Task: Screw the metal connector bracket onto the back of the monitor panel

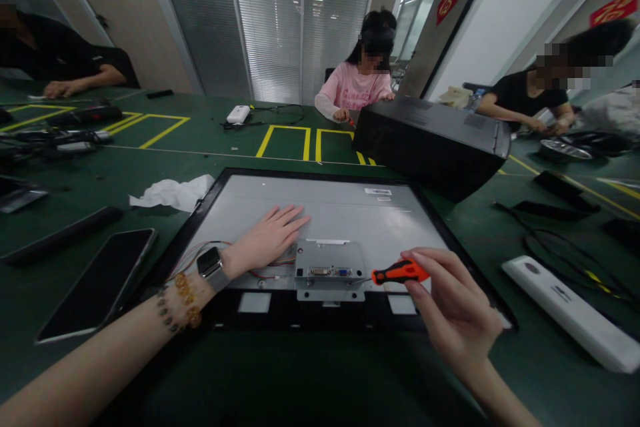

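A flat display panel (240, 197) with a grey metal back and black frame lies in front of me. On its near side sits a metal bracket box (330, 257) with a white and a blue video port facing me. My left hand (270, 237) rests flat on the panel's back, fingers stretched out, left of the box. Between thumb and fingers, my right hand (453, 297) grips an orange and black screwdriver (400, 272). Its shaft points left at the box's right side; whether the tip touches a screw I cannot tell. Thin wires (200, 250) run beneath my left wrist.
A smartphone (100, 283), a black bar (65, 233) and crumpled tissue (173, 193) lie to the left. A white power strip (570, 310) and cables are at right. Beyond the panel stands a large black casing (430, 140), with a person (357, 83) behind it. Other people sit left and right.
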Demonstrator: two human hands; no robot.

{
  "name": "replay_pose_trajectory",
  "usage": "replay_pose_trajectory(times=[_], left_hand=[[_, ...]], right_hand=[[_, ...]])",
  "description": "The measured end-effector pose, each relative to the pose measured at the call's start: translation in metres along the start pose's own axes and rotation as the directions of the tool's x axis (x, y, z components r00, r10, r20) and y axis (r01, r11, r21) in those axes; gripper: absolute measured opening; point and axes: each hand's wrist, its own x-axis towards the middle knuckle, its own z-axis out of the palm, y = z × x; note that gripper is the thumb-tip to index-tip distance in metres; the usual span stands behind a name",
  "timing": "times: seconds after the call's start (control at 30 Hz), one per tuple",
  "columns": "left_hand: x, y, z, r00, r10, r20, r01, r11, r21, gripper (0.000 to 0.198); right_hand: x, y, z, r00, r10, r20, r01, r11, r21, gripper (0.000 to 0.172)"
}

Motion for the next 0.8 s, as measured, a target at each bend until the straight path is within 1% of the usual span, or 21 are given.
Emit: replay_pose_trajectory(times=[0.07,0.17,0.27,0.33,0.43,0.53,0.7,0.8], left_hand=[[0.0001,0.0003,-0.0004,1.000,-0.002,0.002,0.002,1.000,0.001,0.044],[0.0001,0.0004,-0.0003,1.000,-0.004,0.002,0.004,1.000,0.001,0.044],[0.0000,0.0002,-0.0002,1.000,-0.005,0.002,0.005,1.000,-0.001,0.044],[-0.0002,0.0002,-0.0006,1.000,-0.003,0.006,0.003,1.000,-0.002,0.044],[-0.0002,0.0002,-0.0014,1.000,-0.001,0.010,0.001,1.000,-0.004,0.044],[0.0001,0.0001,-0.0016,1.000,0.000,0.011,0.000,1.000,-0.005,0.044],[0.0004,0.0005,-0.0019,1.000,0.010,0.012,-0.010,1.000,-0.008,0.044],[0.0002,0.0009,-0.0020,1.000,0.009,0.013,-0.009,1.000,-0.008,0.044]], right_hand=[[0.0001,-0.0008,-0.0017,0.999,0.024,0.038,-0.024,1.000,-0.003,0.047],[0.0006,-0.0043,-0.0019,0.995,0.038,0.088,-0.042,0.999,0.035,0.049],[0.0010,-0.0065,0.0004,0.997,0.033,0.066,-0.038,0.997,0.071,0.053],[0.0012,-0.0060,0.0017,0.999,0.021,0.047,-0.024,0.998,0.054,0.053],[0.0024,-0.0040,0.0027,1.000,0.014,0.002,-0.014,1.000,0.022,0.048],[0.0047,-0.0028,0.0026,0.999,0.029,-0.036,-0.028,0.999,0.023,0.041],[0.0068,-0.0038,0.0006,0.999,0.020,-0.031,-0.019,0.999,0.033,0.033],[0.0059,-0.0047,-0.0004,1.000,0.008,-0.026,-0.008,1.000,0.017,0.034]])
